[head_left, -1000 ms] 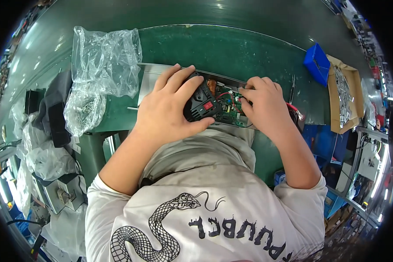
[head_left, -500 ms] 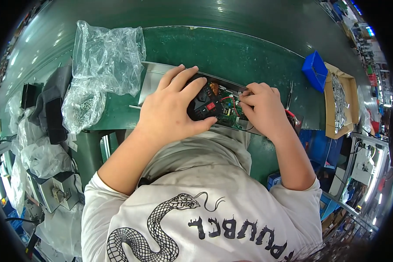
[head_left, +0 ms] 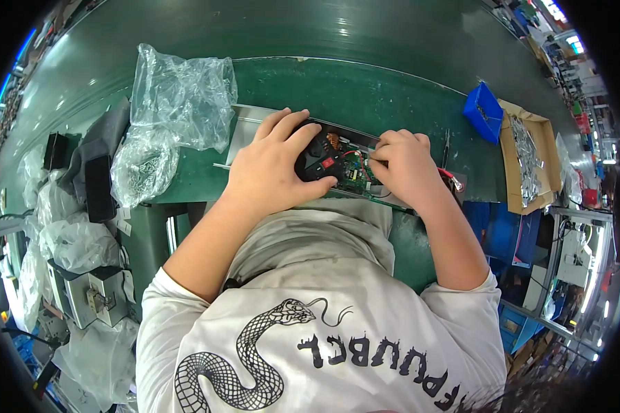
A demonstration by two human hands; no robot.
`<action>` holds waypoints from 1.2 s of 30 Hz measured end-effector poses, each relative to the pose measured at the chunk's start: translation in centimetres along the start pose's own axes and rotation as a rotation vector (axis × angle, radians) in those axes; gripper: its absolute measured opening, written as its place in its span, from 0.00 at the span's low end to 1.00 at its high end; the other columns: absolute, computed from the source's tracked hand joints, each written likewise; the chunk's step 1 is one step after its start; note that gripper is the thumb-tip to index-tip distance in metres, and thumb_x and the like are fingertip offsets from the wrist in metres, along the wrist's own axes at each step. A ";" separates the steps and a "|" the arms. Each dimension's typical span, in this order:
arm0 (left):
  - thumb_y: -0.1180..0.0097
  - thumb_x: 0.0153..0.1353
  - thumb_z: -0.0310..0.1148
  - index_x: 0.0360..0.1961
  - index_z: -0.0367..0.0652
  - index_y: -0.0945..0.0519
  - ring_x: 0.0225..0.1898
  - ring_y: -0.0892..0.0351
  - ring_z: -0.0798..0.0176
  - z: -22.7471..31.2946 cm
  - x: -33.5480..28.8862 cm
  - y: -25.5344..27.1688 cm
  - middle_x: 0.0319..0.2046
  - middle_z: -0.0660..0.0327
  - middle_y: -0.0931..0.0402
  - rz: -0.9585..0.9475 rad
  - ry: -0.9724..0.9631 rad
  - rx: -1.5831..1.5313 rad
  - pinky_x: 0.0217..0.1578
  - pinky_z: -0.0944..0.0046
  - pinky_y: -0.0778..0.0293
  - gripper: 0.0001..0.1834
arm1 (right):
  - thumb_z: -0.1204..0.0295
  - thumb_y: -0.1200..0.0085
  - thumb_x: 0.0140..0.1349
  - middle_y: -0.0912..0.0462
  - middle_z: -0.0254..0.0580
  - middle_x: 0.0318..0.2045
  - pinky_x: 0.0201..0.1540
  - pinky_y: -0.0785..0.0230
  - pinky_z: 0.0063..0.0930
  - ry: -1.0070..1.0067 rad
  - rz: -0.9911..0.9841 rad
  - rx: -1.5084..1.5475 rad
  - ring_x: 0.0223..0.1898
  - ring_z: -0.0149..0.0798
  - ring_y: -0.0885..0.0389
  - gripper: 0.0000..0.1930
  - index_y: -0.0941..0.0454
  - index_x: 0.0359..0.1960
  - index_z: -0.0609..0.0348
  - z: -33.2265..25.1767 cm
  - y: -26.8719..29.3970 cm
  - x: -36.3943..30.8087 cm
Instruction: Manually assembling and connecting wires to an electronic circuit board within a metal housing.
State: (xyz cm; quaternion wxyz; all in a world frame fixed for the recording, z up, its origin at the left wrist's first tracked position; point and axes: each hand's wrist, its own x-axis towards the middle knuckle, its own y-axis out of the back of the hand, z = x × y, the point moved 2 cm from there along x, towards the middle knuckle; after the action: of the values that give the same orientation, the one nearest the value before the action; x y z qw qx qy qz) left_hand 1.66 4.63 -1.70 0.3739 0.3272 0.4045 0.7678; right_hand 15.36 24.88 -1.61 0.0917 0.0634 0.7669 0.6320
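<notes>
In front of me lies a long metal housing [head_left: 246, 124] with a green circuit board [head_left: 353, 180] inside it. A copper coil [head_left: 333, 140] and thin red wires show on the board. My left hand [head_left: 265, 168] spans a black panel [head_left: 311, 165] with a red switch [head_left: 328, 162], fingers over its far edge and thumb at the near edge. My right hand [head_left: 408, 168] is pinched closed over the board's right part, by the thin wires. What its fingertips hold is hidden. Beside that wrist, a thick red cable [head_left: 449, 177] ends in a metal lug.
Clear plastic bags [head_left: 179, 96] lie left of the housing, one holding small metal parts. A dark phone-like slab [head_left: 100, 187] lies farther left. At the right stand a blue bin [head_left: 482, 113] and a cardboard tray [head_left: 550, 141] of metal pieces. A thin tool [head_left: 447, 144] lies before them.
The whole view has shifted slightly. My right fingertips have moved a little toward the black panel and stay pinched. My left hand keeps its hold on the panel.
</notes>
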 end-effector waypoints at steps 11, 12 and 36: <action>0.30 0.48 0.57 0.62 0.48 0.23 0.71 0.37 0.49 0.0 0.1 -0.2 0.67 0.58 0.31 0.002 -0.030 0.024 0.60 0.49 0.23 0.42 | 0.68 0.35 0.57 0.15 0.39 0.45 0.58 0.37 0.41 -0.062 0.051 0.068 0.50 0.44 0.19 0.09 0.11 0.38 0.56 0.0 0.3 -0.8; 0.30 0.48 0.57 0.62 0.48 0.23 0.71 0.37 0.49 -0.1 0.1 -0.2 0.67 0.58 0.31 0.000 -0.029 0.027 0.60 0.49 0.23 0.42 | 0.68 0.34 0.57 0.15 0.40 0.47 0.58 0.35 0.41 -0.083 0.040 0.104 0.51 0.46 0.19 0.11 0.12 0.40 0.57 -0.1 0.6 -1.0; 0.30 0.48 0.47 0.60 0.41 0.26 0.47 0.24 0.46 -1.2 -0.6 0.3 0.46 0.52 0.25 0.137 -0.078 -0.240 0.48 0.52 0.26 0.39 | 0.78 0.53 0.61 0.35 0.60 0.70 0.70 0.35 0.47 -0.254 0.649 1.942 0.68 0.52 0.29 0.34 0.41 0.73 0.64 5.0 -5.1 -9.5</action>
State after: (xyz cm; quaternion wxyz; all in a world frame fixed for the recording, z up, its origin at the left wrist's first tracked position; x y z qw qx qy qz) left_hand 0.87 3.51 -2.12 0.3723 0.3365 0.2715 0.8212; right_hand 25.87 26.67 -6.97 -0.0937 0.3802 0.8775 -0.2770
